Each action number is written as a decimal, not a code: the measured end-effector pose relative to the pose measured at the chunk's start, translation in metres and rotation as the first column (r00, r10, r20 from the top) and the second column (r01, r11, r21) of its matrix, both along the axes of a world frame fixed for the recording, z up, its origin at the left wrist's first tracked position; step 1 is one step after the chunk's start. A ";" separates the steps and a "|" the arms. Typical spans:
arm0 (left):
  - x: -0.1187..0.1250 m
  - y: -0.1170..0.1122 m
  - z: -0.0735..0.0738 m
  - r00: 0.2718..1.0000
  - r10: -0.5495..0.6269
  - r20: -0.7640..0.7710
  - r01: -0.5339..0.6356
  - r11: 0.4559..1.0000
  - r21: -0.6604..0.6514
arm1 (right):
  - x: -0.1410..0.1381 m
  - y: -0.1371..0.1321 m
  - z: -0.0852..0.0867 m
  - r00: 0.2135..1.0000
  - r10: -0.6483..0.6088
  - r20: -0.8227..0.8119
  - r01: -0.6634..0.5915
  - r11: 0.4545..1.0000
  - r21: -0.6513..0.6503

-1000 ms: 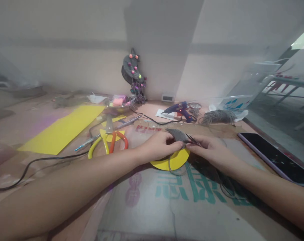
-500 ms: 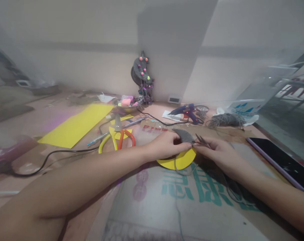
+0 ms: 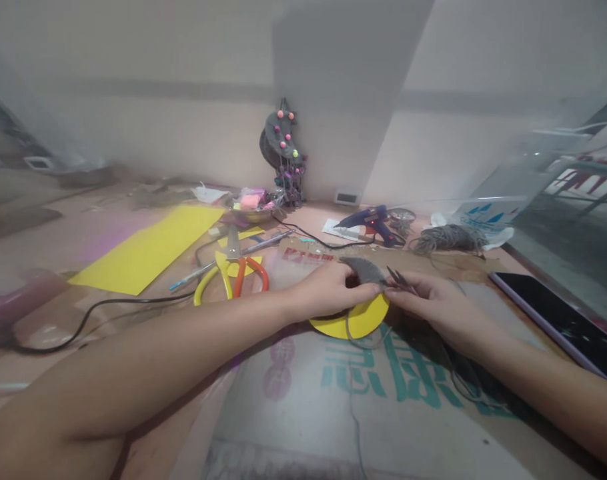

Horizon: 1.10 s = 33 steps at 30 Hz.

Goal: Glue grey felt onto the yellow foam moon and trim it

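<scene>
My left hand (image 3: pixel 328 290) is closed on a crescent of yellow card (image 3: pixel 368 317). Grey yarn (image 3: pixel 364 269) wraps the crescent's far part, while its near part shows bare yellow. Small dark scissors (image 3: pixel 399 279) stick out of my right hand (image 3: pixel 428 297), their two pointed blades slightly apart. The tips of that hand's thumb and finger pinch at the crescent's right end, touching the left thumb; what lies between them is too small to make out. A loose strand of grey yarn (image 3: pixel 351 333) loops below the crescent.
Printed cardboard (image 3: pixel 293 427) lies beneath my hands. Around it are yellow-and-orange-handled scissors (image 3: pixel 233 267), a yellow sheet (image 3: pixel 148 250), a blue glue gun (image 3: pixel 371 220), a grey yarn bundle (image 3: pixel 451 239) and a phone (image 3: pixel 558 320). A beaded grey crescent ornament (image 3: pixel 281 143) leans on the wall.
The view has shifted very slightly. Both hands keep the same hold on the crescent and the small scissors.
</scene>
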<state>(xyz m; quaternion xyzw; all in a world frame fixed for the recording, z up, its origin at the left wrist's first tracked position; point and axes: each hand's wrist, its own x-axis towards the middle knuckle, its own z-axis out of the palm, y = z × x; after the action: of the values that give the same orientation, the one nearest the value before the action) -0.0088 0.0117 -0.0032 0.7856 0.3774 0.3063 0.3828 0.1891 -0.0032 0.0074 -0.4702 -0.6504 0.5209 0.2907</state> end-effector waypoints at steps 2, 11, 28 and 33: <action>0.000 0.000 0.001 0.999 -0.022 0.042 0.022 1.000 0.004 | 0.000 -0.001 0.001 1.000 -0.009 -0.009 0.009 1.000 0.007; -0.002 0.001 0.002 0.996 -0.003 -0.091 0.000 1.000 -0.026 | -0.004 -0.011 0.007 0.999 -0.042 -0.015 0.041 0.999 -0.023; -0.002 -0.002 0.002 0.977 0.117 -0.177 -0.120 0.993 -0.006 | 0.013 -0.010 0.026 0.922 -0.103 0.373 -0.132 0.823 0.553; 0.000 -0.003 0.006 0.980 0.047 -0.193 -0.052 0.998 -0.019 | 0.035 -0.010 0.017 0.829 -0.161 0.535 -0.373 0.555 0.744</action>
<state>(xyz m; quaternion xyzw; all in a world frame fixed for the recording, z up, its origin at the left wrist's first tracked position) -0.0087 0.0088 0.0029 0.7974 0.4355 0.2338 0.3461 0.2238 -0.0133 0.0246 -0.3636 -0.8989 0.0147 0.2439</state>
